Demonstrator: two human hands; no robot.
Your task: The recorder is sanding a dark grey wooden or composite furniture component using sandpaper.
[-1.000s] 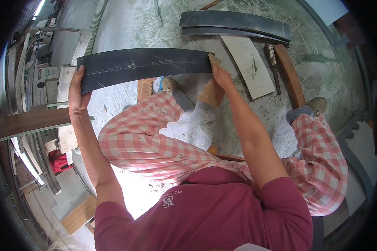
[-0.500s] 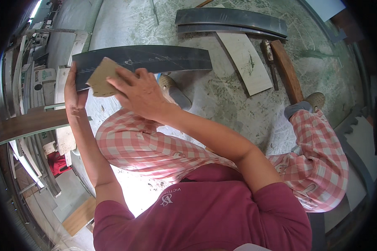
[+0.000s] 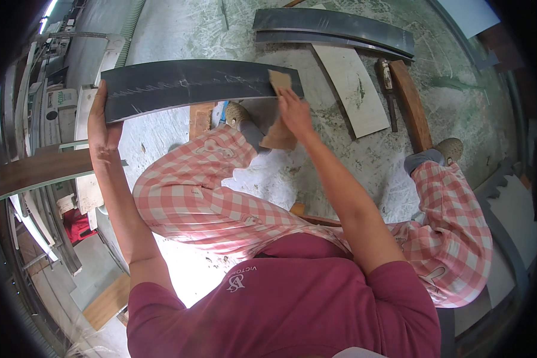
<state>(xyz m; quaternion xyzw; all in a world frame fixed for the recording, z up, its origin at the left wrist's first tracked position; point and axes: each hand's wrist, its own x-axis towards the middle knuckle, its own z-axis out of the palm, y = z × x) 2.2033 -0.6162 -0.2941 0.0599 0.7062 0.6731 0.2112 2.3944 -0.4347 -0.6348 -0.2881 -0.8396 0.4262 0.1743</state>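
Note:
A long dark grey board with a slightly curved edge lies across in front of me, pale scratch marks running along its face. My left hand is wrapped round its left end, fingers up along the edge. Near the right end, my right hand grips a tan sheet of sandpaper bent over the board's near edge. One part of the sheet rests on the board's face and the rest hangs below my fingers.
Beyond lie two more dark boards and a pale plank. Beside them are a chisel-like tool and a brown wooden block. A wood block shows below the board. Stacked strips and a brown panel crowd the left.
My right hand has swept the sandpaper from the board's left part to its right end, baring the scratched face. My left hand keeps its hold on the left end.

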